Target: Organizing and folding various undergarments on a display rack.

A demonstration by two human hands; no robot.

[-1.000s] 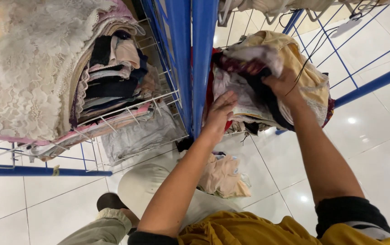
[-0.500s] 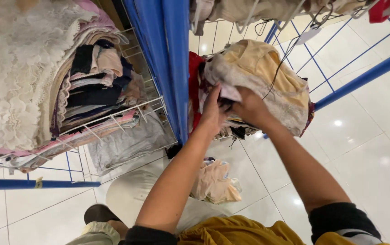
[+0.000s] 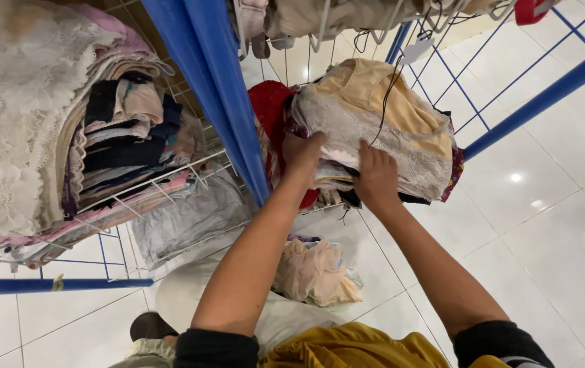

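The pile of garments (image 3: pixel 381 129) sits packed in the wire basket (image 3: pixel 347 204) just right of the blue post (image 3: pixel 217 88), cream and yellow pieces on top, grey lace across the front, a red piece (image 3: pixel 268 109) wedged at its left edge against the post. In the head view, both bare forearms reach up into that pile. The left hand (image 3: pixel 302 153) presses into the pile's left side, fingers buried between the red piece and the grey lace, so whether it grips cloth or only pushes cannot be told. The right hand (image 3: pixel 376 178) lies on the lower front of the pile, fingers curled down into the folded layers, clutching at the fabric there. The two hands are near each other, not touching. A thin black cord (image 3: pixel 388 95) hangs down over the yellow top. To the left of the post, a second wire rack (image 3: pixel 149 184) holds a tall stack of folded clothes (image 3: pixel 108 129), dark and pale layers, with white lace (image 3: pixel 6 116) beside it. Below the arms, a peach bundle in clear wrap (image 3: pixel 313 272) rests on a white sack (image 3: pixel 190 293) on the glossy tiled floor (image 3: pixel 544 225). Rolled black sleeves and a mustard garment (image 3: pixel 347 347) show at the bottom edge.
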